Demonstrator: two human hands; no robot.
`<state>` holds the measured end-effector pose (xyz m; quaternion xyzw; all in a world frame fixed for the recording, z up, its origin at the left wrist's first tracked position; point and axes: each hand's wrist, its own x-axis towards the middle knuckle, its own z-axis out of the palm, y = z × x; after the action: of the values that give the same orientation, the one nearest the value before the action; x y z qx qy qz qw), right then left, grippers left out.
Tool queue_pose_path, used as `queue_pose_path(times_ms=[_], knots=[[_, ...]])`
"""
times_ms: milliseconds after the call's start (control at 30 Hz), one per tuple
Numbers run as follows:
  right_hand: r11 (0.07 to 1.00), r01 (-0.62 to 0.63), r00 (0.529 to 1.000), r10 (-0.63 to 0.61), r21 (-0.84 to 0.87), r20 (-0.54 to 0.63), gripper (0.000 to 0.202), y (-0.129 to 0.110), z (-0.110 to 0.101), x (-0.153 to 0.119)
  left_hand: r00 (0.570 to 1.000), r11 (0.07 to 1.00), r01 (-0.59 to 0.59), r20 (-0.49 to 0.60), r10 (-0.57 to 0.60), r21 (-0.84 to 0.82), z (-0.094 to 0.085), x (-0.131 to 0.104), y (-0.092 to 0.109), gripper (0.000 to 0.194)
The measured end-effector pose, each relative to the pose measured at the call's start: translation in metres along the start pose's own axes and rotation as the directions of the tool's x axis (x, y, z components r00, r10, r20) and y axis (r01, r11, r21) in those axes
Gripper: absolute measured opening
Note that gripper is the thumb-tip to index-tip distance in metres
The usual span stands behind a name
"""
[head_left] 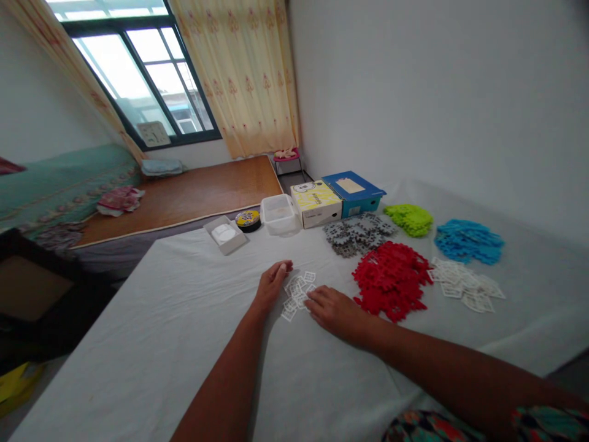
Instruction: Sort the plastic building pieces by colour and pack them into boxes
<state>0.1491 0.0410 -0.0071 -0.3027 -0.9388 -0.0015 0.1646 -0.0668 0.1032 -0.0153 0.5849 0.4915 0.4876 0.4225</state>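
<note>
Five piece piles on white-clothed table (pixel 184 344), curtained window (pixel 138 73) behind.

A small cluster of flat white plastic interlocking pieces (pixel 298 293) lay just below the frame's centre on the white cloth, joined loosely into a patch, square with open middles, lying flat between two hands.
</note>
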Motion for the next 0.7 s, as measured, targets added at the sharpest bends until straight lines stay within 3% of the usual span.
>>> queue_pose_path(times_ms=[467,700], knots=[[0.996,-0.02,0.999,0.018,0.084,0.027,0.026,-0.002,-0.017,-0.009,1.0,1.0,-0.008,0.016,0.008,0.022,0.0,-0.001,0.001,0.052],[0.995,0.0,1.0,-0.002,0.102,0.013,0.029,0.004,-0.015,-0.013,1.0,0.999,-0.01,0.005,0.01,0.033,0.0,0.0,-0.001,0.053]])
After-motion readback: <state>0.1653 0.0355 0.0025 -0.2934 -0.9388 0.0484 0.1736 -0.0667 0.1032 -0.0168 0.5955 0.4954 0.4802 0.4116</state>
